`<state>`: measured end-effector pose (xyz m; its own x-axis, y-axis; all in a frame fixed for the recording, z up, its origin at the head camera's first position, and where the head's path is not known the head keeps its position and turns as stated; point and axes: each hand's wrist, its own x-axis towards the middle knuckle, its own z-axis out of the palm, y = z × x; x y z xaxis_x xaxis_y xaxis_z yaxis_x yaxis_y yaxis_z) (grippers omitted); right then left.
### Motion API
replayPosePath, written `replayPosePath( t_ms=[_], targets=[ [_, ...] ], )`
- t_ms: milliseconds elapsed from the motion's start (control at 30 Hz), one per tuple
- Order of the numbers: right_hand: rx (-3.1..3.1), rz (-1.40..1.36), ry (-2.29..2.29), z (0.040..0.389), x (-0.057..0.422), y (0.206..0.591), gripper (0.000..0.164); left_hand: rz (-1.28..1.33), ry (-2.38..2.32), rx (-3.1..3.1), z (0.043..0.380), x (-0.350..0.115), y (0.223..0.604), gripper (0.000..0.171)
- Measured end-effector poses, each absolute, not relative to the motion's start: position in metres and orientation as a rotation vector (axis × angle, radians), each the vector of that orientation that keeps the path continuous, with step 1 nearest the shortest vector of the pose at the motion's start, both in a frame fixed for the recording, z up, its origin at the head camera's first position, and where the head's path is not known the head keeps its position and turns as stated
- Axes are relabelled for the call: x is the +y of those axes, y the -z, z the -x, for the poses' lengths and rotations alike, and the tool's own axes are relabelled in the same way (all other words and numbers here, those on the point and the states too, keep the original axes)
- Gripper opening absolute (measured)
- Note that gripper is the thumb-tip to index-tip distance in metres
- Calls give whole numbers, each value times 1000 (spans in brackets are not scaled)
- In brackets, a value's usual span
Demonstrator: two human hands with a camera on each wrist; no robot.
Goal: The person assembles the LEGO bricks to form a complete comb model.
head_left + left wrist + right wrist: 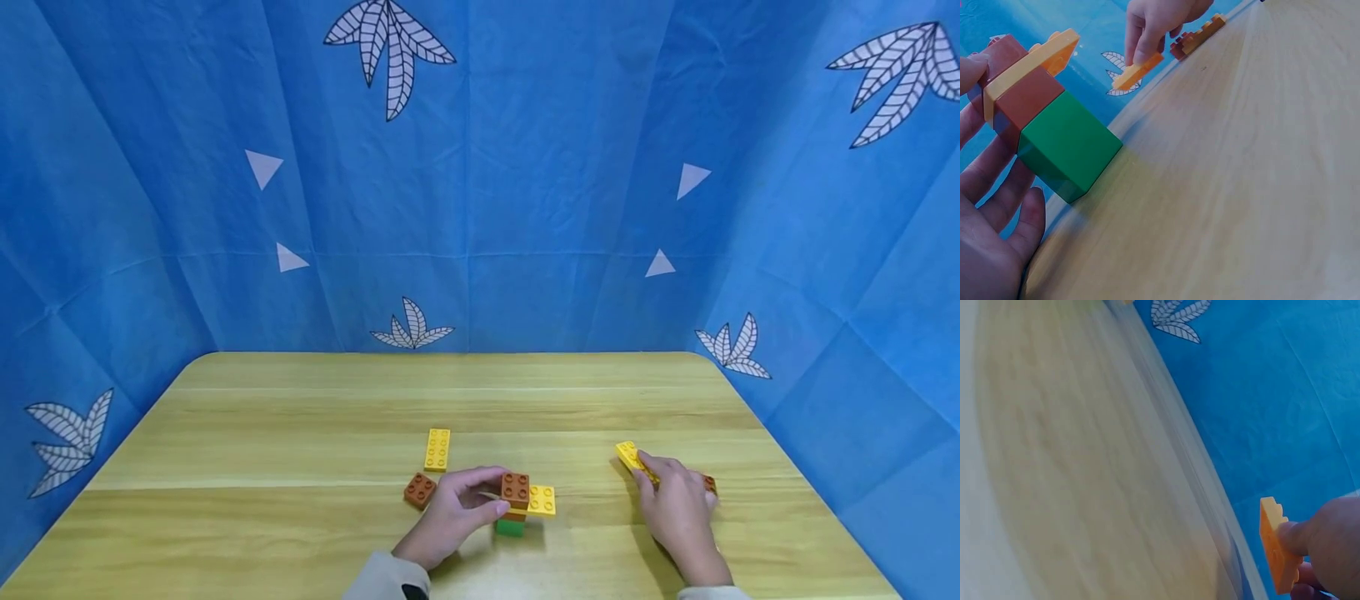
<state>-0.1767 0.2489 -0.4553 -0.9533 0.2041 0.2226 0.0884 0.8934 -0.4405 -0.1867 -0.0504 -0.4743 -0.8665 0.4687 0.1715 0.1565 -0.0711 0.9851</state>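
My left hand [456, 510] grips a small stack of toy building bricks near its top, thumb on the near side. The stack has a green brick [1071, 147] at the bottom, a brown brick [1030, 103] over it, then a yellow plate [543, 501] jutting to the right, and another brown brick [515, 490] on top. To the right, my right hand [677, 504] pinches a separate yellow plate [628, 455] between thumb and fingers. In the left wrist view this plate is tilted, just off the table edge line.
Left of the stack lie a yellow studded plate [437, 450] and a brown brick [420, 491]. Beyond my right hand, a brown brick [708, 483] shows partly, beside a yellow piece [1205, 35]. A blue patterned cloth [465, 208] hangs around the wooden table [300, 433].
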Motion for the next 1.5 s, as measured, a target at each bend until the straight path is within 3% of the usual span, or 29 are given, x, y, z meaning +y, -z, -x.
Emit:
replayPosePath(
  t_ms=[1500],
  targets=[
    [-2444, -682, -946, 164, 185, 421, 27, -707, -2059, 1943, 188, -50, 474, 43]
  ],
)
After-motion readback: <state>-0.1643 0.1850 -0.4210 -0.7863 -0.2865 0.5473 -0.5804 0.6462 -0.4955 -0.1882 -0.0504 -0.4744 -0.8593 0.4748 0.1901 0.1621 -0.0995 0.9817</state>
